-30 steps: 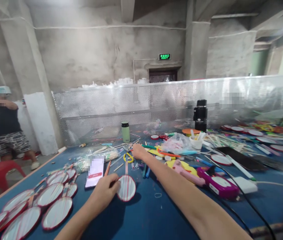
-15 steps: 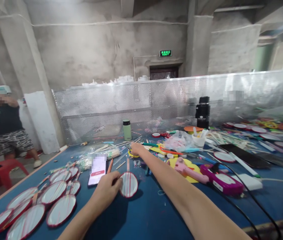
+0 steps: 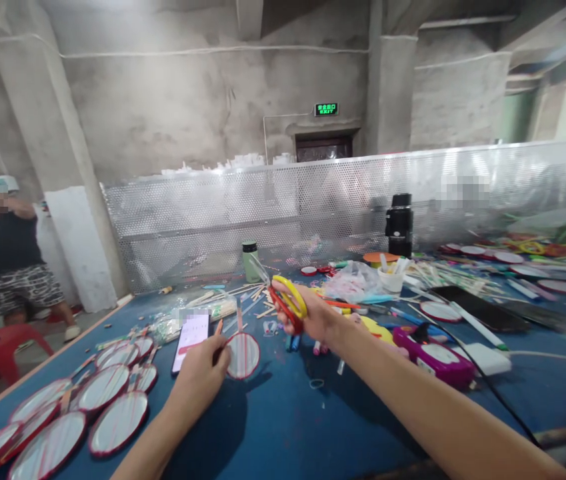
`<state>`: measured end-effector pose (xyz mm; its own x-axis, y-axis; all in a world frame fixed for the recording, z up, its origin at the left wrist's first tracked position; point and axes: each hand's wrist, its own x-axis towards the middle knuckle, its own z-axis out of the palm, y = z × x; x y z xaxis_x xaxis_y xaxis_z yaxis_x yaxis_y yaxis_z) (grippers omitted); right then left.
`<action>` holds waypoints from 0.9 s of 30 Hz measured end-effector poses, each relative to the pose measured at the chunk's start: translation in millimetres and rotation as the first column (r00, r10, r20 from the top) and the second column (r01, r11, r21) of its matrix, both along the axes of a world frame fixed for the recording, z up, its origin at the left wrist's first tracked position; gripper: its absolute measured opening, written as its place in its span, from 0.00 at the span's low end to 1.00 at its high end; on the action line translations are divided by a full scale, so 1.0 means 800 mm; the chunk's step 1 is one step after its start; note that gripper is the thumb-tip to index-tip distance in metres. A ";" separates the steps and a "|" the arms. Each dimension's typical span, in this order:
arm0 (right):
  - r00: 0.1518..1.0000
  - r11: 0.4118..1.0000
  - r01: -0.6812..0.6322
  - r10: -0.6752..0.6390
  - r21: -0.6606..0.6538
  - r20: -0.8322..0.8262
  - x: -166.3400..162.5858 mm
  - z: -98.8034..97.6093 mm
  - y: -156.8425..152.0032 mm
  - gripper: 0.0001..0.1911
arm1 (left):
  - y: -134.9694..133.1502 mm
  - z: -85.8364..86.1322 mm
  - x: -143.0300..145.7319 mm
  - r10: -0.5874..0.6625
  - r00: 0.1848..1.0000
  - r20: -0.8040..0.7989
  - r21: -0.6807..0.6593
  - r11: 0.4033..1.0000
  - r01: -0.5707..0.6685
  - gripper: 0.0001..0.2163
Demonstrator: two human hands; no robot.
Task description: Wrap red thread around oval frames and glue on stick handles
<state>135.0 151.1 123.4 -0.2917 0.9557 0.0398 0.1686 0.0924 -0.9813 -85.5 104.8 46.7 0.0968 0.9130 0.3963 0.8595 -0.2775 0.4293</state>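
My right hand point(image 3: 315, 315) is closed around scissors point(image 3: 293, 301) with yellow and red handles. Held up above the table, their blades point up and to the left. My left hand point(image 3: 199, 367) pinches the edge of a small round disc point(image 3: 244, 357), white with pinkish stripes, a thin red rim and a flat wooden stick pointing away from me. Beside that hand lies a lit phone point(image 3: 190, 341), partly covered by it. To the left, several similar red-rimmed discs point(image 3: 119, 423) with sticks overlap on the blue table point(image 3: 283, 427).
A green bottle point(image 3: 251, 265) and a black flask point(image 3: 400, 230) stand near the perforated metal screen point(image 3: 203, 220). Sticks, pens and a plastic bag point(image 3: 353, 281) clutter the middle. At right lie a purple device point(image 3: 433, 357), cables and a dark phone point(image 3: 477, 308). A person point(image 3: 5, 247) stands at left.
My right hand has picked the scissors up from the clutter and drawn them back towards me and to the right. My left hand still holds the disc, shifted slightly left in view.
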 end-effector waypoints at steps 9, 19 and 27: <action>0.855 0.900 -0.394 0.285 -0.184 -0.433 0.005 -0.041 -0.057 0.33 | 0.002 -0.007 -0.012 0.135 0.982 -0.130 0.339 0.937 -0.084 0.09; 0.828 0.868 -0.429 0.266 -0.252 -0.494 0.002 -0.038 -0.076 0.32 | 0.000 -0.004 -0.015 0.432 0.813 -0.390 0.586 0.797 -0.143 0.10; 0.765 0.824 -0.520 0.334 -0.223 -0.550 -0.003 -0.053 -0.068 0.38 | -0.002 0.001 -0.009 0.475 0.762 -0.440 0.679 0.732 -0.064 0.11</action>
